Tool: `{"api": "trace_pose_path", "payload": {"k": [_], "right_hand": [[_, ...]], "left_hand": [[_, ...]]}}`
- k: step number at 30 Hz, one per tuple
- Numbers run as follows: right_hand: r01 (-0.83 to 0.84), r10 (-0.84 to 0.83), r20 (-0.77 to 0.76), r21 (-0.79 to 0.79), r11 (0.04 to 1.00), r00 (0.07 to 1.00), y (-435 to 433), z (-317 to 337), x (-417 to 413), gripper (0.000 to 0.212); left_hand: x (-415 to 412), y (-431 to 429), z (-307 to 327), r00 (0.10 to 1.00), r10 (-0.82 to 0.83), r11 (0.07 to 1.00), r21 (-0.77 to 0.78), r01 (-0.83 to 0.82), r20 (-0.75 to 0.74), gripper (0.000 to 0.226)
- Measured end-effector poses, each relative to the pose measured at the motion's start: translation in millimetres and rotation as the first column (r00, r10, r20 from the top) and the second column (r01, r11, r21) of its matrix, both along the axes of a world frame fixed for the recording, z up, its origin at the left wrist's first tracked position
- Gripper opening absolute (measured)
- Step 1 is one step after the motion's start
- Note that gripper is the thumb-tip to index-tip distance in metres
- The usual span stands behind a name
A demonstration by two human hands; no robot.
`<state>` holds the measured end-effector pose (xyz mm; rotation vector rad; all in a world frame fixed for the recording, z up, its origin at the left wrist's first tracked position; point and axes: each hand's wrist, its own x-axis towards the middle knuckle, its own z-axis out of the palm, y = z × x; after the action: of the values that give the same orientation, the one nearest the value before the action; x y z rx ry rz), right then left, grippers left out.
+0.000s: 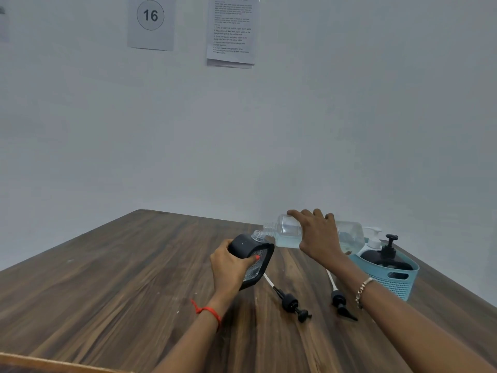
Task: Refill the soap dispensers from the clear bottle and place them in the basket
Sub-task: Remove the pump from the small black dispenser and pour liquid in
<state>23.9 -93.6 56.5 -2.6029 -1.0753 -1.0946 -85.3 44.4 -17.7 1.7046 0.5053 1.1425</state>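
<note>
On the near stretch of table (121, 292), two pump heads (291, 305) lie flat, apart from the pour. Just beyond, the left hand (228, 267) wraps around the black dispenser (243, 246), tilted, its neck meeting the clear bottle (287, 232). The right hand (317, 238) clasps that bottle round its middle, laid nearly level. It looks like rigid plastic, part full and probably slick, so a waist grip seems wise. Farther right, the basket (398, 284) holds two filled dispensers (387, 257).

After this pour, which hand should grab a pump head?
Right, probably. The right hand only has to set down the clear bottle; both pump heads lie beneath it, while the left hand grips the open dispenser.
</note>
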Motion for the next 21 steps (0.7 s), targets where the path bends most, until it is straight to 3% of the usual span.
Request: {"api": "trace_pose_path", "payload": {"k": [14,18,21], "right_hand": [[0.014,-0.013,-0.056,0.018,1.0,0.998,1,-3,6,0.071],[0.015,-0.013,-0.117,0.018,1.0,0.993,2,-3,9,0.074],[-0.02,0.043,-0.25,0.094,0.995,0.967,3,-4,13,0.081]], "left_hand": [[6,3,-3,1.0,0.001,0.999,-0.04,0.0,0.02,0.048],[8,4,-3,1.0,-0.005,0.998,-0.059,0.006,0.028,0.047],[9,6,-4,0.999,-0.013,0.996,-0.082,0.016,0.035,0.045]]}}
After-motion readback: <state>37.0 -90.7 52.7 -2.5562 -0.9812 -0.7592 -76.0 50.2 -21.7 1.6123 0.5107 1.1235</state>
